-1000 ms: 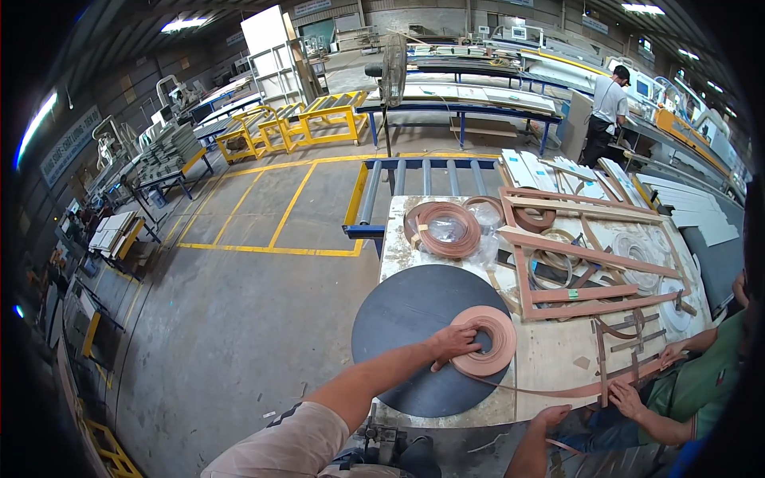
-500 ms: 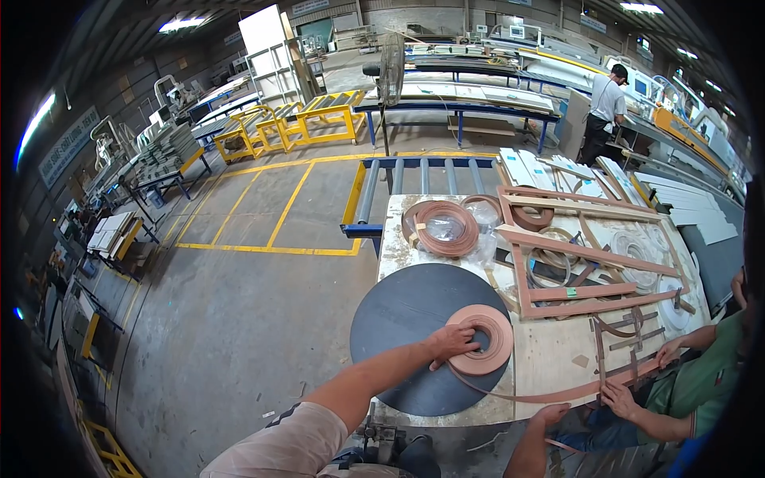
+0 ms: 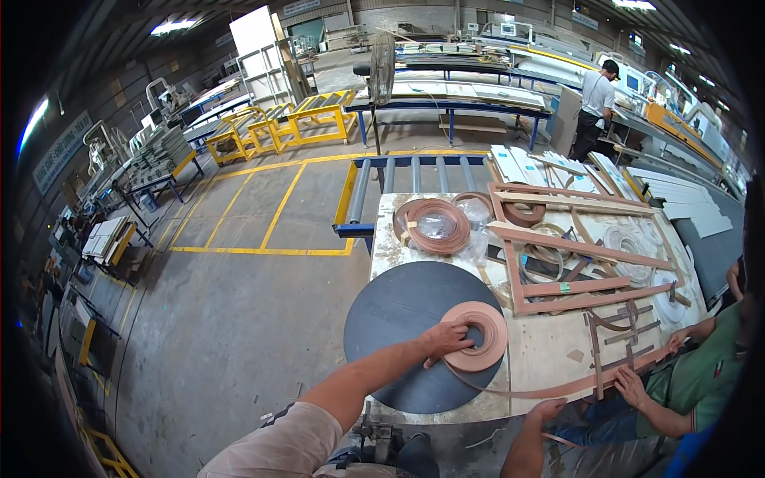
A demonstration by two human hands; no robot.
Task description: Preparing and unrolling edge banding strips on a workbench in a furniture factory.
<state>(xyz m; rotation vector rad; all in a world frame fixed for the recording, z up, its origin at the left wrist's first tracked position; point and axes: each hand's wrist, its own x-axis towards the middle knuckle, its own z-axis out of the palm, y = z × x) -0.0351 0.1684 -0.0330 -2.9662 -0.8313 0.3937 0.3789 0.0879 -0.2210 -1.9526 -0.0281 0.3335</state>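
Note:
A roll of brown edge banding (image 3: 492, 348) lies flat on a round dark disc (image 3: 390, 287) at the table's near end. My left hand (image 3: 446, 341) grips the roll's left side, fingers hooked over its inner rim and thumb low by the disc. From the roll a loose strip of edge banding (image 3: 522, 393) runs right along the table's front edge. My right hand (image 3: 548, 409) is closed at that strip, its fingertips partly hidden. Further right, a co-worker in a green shirt (image 3: 705, 382) has a hand (image 3: 632, 388) on the strip and another hand (image 3: 695, 333) at its far end.
Wooden frames (image 3: 586, 247) and coiled rolls (image 3: 437, 226) cover the table's far part. Short dark strips (image 3: 633, 333) lie near the co-worker. A roller conveyor (image 3: 414, 175) adjoins the table's back. Beyond stands a fan (image 3: 382, 72); another person (image 3: 596, 99) works at a machine.
The whole view has shifted slightly, so the table sits a little further left. My left hand stays on the roll, my right hand at the strip. The co-worker's hands have moved slightly along it.

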